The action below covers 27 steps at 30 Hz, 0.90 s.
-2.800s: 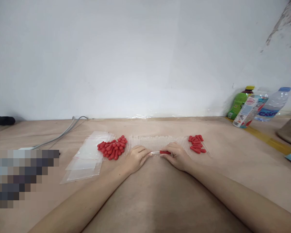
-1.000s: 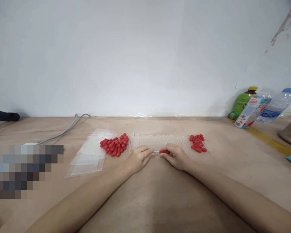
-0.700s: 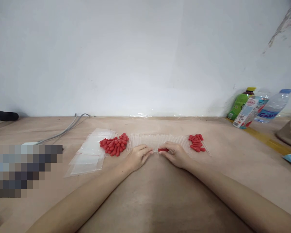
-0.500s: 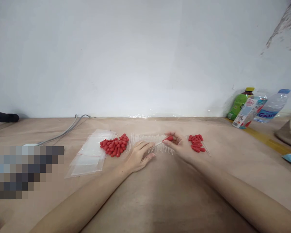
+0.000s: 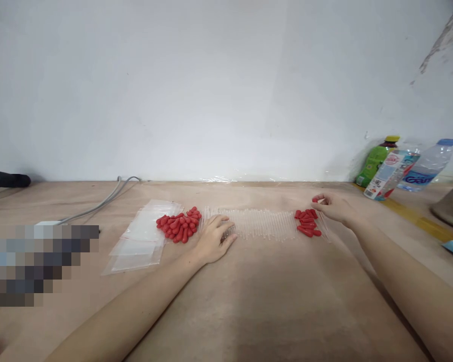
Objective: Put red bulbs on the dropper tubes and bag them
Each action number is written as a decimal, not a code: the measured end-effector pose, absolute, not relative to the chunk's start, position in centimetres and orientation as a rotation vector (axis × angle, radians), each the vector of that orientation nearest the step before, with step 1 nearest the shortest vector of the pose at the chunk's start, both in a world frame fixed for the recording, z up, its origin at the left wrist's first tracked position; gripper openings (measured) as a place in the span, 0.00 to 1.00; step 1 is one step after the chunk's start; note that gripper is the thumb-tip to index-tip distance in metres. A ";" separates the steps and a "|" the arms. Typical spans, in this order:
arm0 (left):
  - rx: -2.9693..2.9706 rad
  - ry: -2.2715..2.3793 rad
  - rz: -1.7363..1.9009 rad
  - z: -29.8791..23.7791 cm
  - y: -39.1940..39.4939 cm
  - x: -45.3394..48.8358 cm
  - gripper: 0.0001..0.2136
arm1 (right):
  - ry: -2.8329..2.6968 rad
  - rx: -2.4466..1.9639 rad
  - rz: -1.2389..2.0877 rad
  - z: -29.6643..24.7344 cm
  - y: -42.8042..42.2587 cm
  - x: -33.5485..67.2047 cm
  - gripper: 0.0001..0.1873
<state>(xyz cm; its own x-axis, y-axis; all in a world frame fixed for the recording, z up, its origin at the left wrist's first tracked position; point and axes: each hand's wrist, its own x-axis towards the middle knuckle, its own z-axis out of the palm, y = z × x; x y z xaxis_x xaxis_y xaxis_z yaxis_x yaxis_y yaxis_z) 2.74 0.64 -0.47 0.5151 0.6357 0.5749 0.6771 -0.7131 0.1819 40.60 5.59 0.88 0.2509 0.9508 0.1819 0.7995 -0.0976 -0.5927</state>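
My left hand (image 5: 214,240) lies over the left end of a row of thin clear glass dropper tubes (image 5: 264,224), fingers bent and apart. Beneath its palm the tubes are hidden, and I make out nothing gripped there. Out at the right, my right hand (image 5: 332,207) pinches a red rubber bulb (image 5: 315,200) between thumb and fingers. Just left of that hand is a small pile of red rubber bulbs (image 5: 306,222) at the row's right end. A larger heap of red bulbs (image 5: 178,226) sits left of my left hand.
Clear plastic zip bags (image 5: 143,234) lie fanned out under the left heap's edge. A grey cable (image 5: 101,202) runs along the back left. Against the wall at right stand a green bottle (image 5: 373,161), a carton-like labelled bottle (image 5: 390,173) and a water bottle (image 5: 430,166).
My right hand has left the dropper it held by its red bulb and moved right, where it now pinches a bulb. My left hand has shifted slightly left and lower onto the tubes.
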 end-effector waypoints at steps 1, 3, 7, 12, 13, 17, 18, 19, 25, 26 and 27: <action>-2.680 -1.158 -0.977 -0.5 0.7 2.7 0.12 | -1.596 -1.978 0.324 0.6 5.7 40.6 0.14; -2.686 -1.156 -0.981 -0.5 0.7 2.7 0.12 | -1.601 -2.049 0.334 0.3 5.7 40.4 0.14; -2.706 -1.159 -0.972 -0.6 0.7 2.7 0.12 | -1.609 -2.123 0.381 0.3 5.7 40.1 0.16; -2.710 -1.173 -0.955 -0.5 0.7 2.8 0.12 | -1.574 -2.203 0.402 0.4 5.7 40.3 0.23; -2.711 -1.175 -0.949 -0.5 0.7 2.8 0.12 | -1.562 -2.213 0.415 0.4 5.7 40.4 0.24; -2.722 -1.175 -0.940 -0.4 0.7 2.8 0.12 | -1.504 -2.136 0.574 0.5 5.7 40.9 0.17; -2.725 -1.171 -0.944 -0.4 0.7 2.8 0.12 | -1.491 -2.101 0.604 0.5 5.7 41.1 0.14; -2.727 -1.168 -0.949 -0.4 0.7 2.8 0.12 | -1.483 -2.072 0.618 0.5 5.6 41.3 0.13; -2.726 -1.167 -0.946 -0.5 0.7 2.8 0.12 | -1.492 -2.077 0.634 0.3 5.6 42.0 0.15; -2.725 -1.166 -0.947 -0.5 0.7 2.8 0.12 | -1.488 -2.066 0.648 0.3 5.6 41.9 0.16; -2.724 -1.164 -0.946 -0.5 0.7 2.8 0.12 | -1.490 -2.050 0.652 0.2 5.6 41.8 0.16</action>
